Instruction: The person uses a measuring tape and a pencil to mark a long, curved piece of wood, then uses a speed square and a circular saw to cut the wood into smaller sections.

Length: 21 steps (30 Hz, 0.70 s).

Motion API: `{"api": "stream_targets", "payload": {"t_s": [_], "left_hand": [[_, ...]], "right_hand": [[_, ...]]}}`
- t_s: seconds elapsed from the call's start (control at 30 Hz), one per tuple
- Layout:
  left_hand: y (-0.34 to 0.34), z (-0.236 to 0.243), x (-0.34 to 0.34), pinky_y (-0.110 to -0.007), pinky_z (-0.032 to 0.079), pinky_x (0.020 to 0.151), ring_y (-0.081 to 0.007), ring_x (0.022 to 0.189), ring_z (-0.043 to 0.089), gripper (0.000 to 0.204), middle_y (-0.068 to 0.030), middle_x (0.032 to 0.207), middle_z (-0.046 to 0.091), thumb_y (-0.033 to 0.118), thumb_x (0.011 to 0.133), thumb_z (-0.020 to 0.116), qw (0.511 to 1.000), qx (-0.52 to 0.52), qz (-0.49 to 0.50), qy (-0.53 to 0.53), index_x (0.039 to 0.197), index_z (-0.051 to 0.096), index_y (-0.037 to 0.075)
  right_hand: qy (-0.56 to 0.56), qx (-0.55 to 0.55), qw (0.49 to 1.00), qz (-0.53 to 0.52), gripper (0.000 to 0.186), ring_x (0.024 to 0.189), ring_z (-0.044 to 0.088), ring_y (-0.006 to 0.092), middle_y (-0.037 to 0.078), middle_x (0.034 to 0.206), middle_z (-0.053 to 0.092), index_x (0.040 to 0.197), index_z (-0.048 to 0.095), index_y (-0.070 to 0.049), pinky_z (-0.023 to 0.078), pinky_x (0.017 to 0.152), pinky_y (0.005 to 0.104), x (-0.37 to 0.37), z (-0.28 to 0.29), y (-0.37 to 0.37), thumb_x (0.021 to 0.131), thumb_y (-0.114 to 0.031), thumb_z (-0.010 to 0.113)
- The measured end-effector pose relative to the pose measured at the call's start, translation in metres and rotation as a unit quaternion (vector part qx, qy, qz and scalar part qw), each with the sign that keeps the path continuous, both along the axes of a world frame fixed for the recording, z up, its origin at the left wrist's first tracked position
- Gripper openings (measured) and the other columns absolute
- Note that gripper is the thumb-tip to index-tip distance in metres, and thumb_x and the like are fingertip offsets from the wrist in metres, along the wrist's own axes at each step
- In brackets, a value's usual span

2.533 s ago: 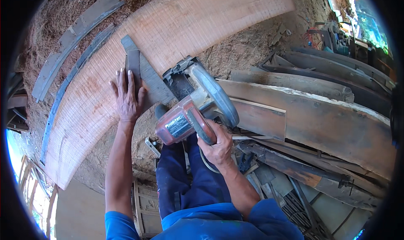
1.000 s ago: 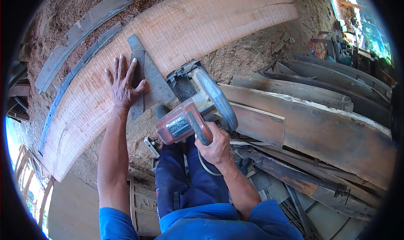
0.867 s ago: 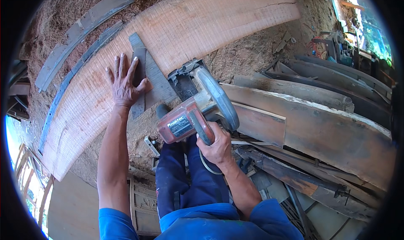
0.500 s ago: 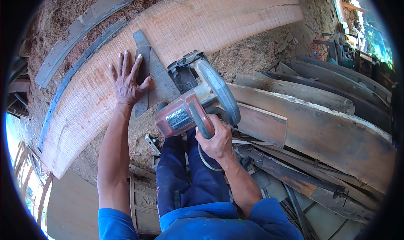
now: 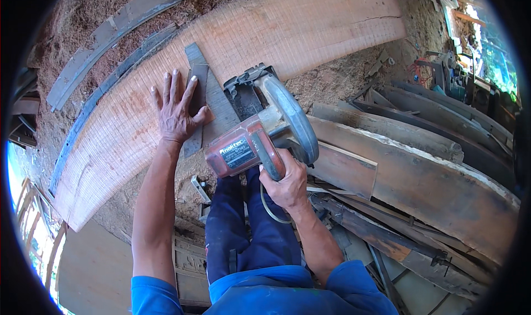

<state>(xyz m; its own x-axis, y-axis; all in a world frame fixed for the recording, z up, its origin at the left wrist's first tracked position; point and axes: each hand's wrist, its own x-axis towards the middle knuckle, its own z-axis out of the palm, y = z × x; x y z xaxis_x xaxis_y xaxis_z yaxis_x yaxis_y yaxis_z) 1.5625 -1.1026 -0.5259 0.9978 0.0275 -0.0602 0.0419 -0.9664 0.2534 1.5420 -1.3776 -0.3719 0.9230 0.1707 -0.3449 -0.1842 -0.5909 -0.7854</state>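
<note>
A wide, pale, rough-sawn wooden plank [image 5: 321, 30] lies across the upper half of the view. My left hand [image 5: 177, 119] is spread flat on it, fingers apart, with the thumb side against a dark flat strip [image 5: 198, 91]. Beside that strip, a grey wooden straightedge [image 5: 220, 102] lies crosswise on the plank. My right hand [image 5: 289, 182] is wrapped around the rear handle of a red and grey circular saw [image 5: 238, 149]. The saw's front end sits at the plank's near edge, right of the straightedge. Its blade is hidden from this angle.
Narrow curved grey offcuts [image 5: 110, 36] lie past the plank's far left side. Sawdust [image 5: 332, 74] covers the ground around it. At right, large boards [image 5: 420, 166] are stacked on edge. A small metal clamp-like piece [image 5: 200, 189] lies near my legs.
The view has shifted slightly. My left hand, the strip and the straightedge appear a little further right, and the saw has barely moved. Both hands keep the same pose.
</note>
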Motion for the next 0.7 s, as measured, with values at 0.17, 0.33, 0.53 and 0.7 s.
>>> {"api": "stream_targets", "payload": {"t_s": [0.17,0.33,0.53,0.7], "left_hand": [[0.0,0.004,0.001,-0.059,0.001,0.12,-0.0352,0.152,0.016,0.078,-0.0163,0.162,0.025,0.062,0.083,0.059,1.0,0.008,-0.006,0.007,0.148,0.047,0.022],[0.001,0.003,0.001,-0.06,0.0,0.119,-0.0362,0.152,0.015,0.078,-0.0171,0.162,0.024,0.064,0.084,0.057,1.0,0.01,-0.008,0.013,0.149,0.046,0.022],[0.003,-0.002,0.0,-0.06,0.0,0.119,-0.0371,0.152,0.014,0.078,-0.0186,0.162,0.023,0.067,0.087,0.052,1.0,0.016,-0.019,0.012,0.15,0.044,0.022],[0.003,-0.002,0.0,-0.062,-0.002,0.118,-0.0372,0.152,0.013,0.077,-0.0184,0.163,0.021,0.07,0.088,0.045,1.0,0.01,-0.016,0.022,0.15,0.044,0.025]], "right_hand": [[0.005,0.005,1.0,0.001,0.026,0.066,0.068,0.0265,0.014,0.075,0.066,0.101,0.063,0.0,0.053,0.065,0.0368,0.005,0.001,0.005,0.076,-0.004,0.07],[0.005,0.009,1.0,-0.003,0.027,0.067,0.068,0.0263,0.014,0.076,0.067,0.102,0.062,0.0,0.053,0.066,0.0367,0.008,0.0,0.008,0.076,-0.004,0.069],[0.006,0.011,1.0,0.001,0.027,0.067,0.069,0.0253,0.013,0.076,0.067,0.102,0.063,0.0,0.053,0.066,0.036,0.013,0.0,0.011,0.076,-0.004,0.07],[0.011,0.01,1.0,0.0,0.026,0.065,0.068,0.0237,0.012,0.074,0.067,0.101,0.063,0.0,0.053,0.065,0.0351,0.02,0.0,0.017,0.076,-0.004,0.07]]}}
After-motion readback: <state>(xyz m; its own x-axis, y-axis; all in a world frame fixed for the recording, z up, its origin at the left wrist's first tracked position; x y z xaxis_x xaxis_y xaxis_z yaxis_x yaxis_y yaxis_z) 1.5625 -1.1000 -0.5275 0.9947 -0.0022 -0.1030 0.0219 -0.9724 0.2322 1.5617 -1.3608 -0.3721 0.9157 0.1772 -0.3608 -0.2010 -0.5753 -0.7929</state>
